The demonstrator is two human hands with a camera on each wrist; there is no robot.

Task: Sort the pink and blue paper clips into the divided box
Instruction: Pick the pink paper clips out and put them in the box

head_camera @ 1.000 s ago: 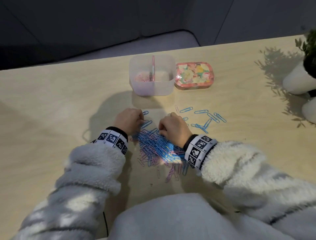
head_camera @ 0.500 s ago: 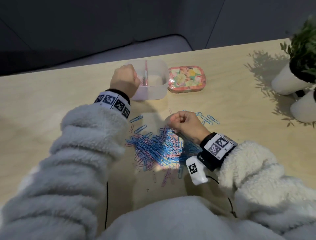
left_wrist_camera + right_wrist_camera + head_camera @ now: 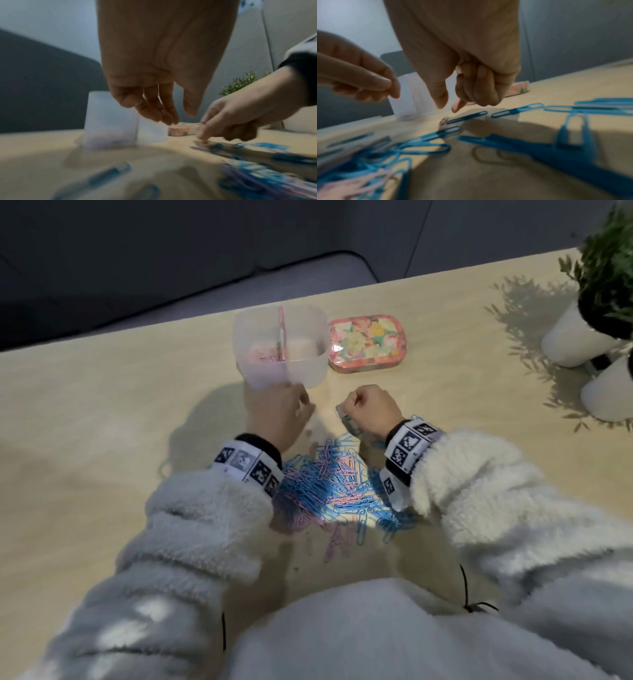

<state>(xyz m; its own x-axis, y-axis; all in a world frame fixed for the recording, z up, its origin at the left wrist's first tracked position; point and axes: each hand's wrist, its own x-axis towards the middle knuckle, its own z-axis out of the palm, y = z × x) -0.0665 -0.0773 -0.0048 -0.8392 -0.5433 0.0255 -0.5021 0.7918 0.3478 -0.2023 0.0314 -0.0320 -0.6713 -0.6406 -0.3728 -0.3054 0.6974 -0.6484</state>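
A mixed pile of pink and blue paper clips (image 3: pixel 329 487) lies on the table between my wrists. The clear divided box (image 3: pixel 305 368) stands beyond it, with pink clips (image 3: pixel 265 356) in its left compartment; its right compartment looks bare. My left hand (image 3: pixel 296 409) hovers just in front of the box, its fingers (image 3: pixel 169 119) hanging relaxed and holding nothing. My right hand (image 3: pixel 346 412) is at the pile's far edge. Three of its fingers curl into the palm, while thumb and index (image 3: pixel 458 106) point down over loose blue clips (image 3: pixel 467 117). I see nothing between them.
The box's floral lid (image 3: pixel 368 342) lies right of the box. Two white pots with green plants (image 3: pixel 579 337) stand at the table's far right. Loose blue clips (image 3: pixel 599 106) are scattered right of my right hand. The table's far edge runs just behind the box.
My left hand has come back from over the box's left compartment and now hangs low in front of the box. The right hand has stayed at the pile's far edge.
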